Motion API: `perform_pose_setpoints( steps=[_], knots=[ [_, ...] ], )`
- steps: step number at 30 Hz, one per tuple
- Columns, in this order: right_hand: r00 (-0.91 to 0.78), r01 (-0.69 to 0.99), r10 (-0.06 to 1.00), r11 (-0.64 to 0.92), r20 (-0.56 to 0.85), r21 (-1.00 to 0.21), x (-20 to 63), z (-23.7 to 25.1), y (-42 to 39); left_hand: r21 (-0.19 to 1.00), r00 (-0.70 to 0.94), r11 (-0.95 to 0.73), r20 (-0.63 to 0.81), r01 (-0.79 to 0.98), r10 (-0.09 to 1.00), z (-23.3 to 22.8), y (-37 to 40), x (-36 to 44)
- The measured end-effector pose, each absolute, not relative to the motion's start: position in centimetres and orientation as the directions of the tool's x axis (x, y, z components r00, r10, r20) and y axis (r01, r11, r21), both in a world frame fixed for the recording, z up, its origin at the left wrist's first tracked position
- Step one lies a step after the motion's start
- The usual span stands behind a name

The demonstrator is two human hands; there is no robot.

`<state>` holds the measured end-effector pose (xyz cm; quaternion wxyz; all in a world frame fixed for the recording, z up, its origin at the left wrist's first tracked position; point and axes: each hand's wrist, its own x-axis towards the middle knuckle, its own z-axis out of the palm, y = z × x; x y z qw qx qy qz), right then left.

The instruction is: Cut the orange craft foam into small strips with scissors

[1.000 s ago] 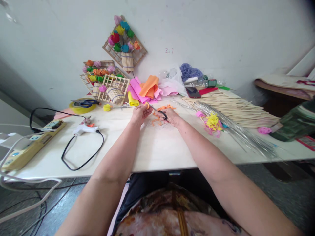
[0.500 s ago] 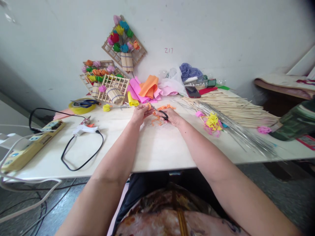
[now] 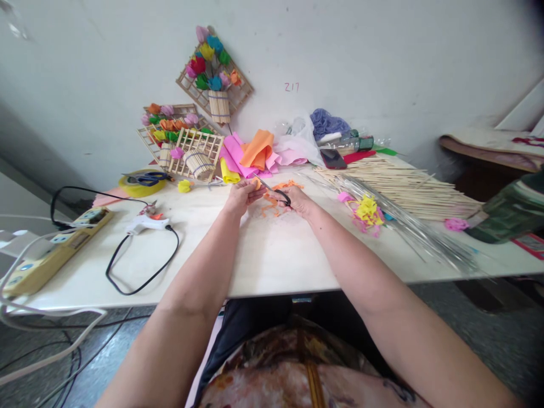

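Black-handled scissors are in my right hand, their blades pointing up and left toward my other hand. My left hand pinches a small piece of orange paper close to the blade tips. Fingers partly hide the paper, so its shape is unclear. Beneath and between the hands, orange paper scraps lie scattered on the white table. Folded sheets of orange paper and pink paper rest just behind my hands.
On the left are a white glue gun, a power strip, yellow tape and dark scissors. Lattice panels with paper flowers lean at the wall. Bamboo sticks, wires and a green bottle occupy the right.
Both hands stay in nearly the same place. The scissors' handles look slightly more closed, and the scraps under them appear slightly shifted.
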<state>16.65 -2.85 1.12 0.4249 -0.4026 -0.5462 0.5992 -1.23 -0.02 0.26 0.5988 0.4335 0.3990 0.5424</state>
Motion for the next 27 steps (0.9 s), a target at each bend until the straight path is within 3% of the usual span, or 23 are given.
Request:
perform_pose_setpoints(
  steps=[27],
  knots=[
    [-0.310, -0.045, 0.950, -0.042, -0.026, -0.998, 16.52, 0.73, -2.45, 0.881, -0.035, 0.015, -0.036, -0.472, 0.999, 0.17, 0.26, -1.06]
  ],
)
